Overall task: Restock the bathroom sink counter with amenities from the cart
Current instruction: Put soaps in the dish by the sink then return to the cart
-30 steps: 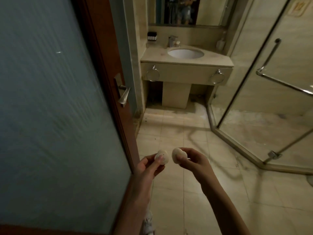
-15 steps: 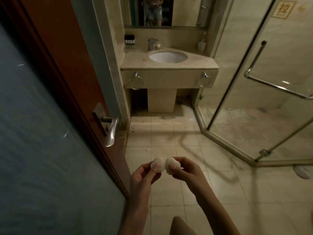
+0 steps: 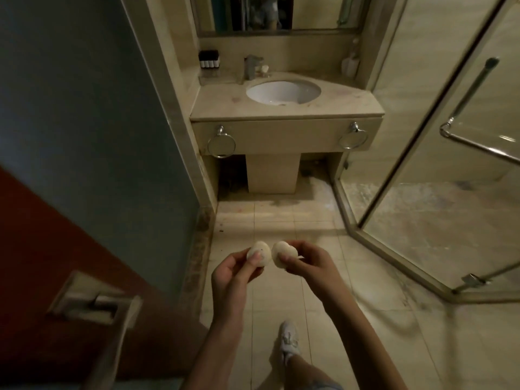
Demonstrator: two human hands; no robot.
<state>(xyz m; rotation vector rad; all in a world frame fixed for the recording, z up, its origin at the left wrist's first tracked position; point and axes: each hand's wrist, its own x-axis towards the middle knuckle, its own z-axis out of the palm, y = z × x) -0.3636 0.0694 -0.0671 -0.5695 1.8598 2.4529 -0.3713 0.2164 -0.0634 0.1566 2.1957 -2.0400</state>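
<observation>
left hand (image 3: 235, 273) and right hand (image 3: 308, 261) each pinch a small round white soap, left soap (image 3: 259, 253) just beside right soap (image 3: 284, 253), above the tiled floor (image 3: 281, 218); sink counter (image 3: 284, 109) well ahead.

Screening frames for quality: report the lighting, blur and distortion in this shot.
Head view: dim, yellowish light throughout; door handle at lower left smeared by blur; sink and the white rounds pinched by the left hand and right hand look fairly sharp; wide-angle bowing slants the shower door; highlights glint on its rail.
</observation>
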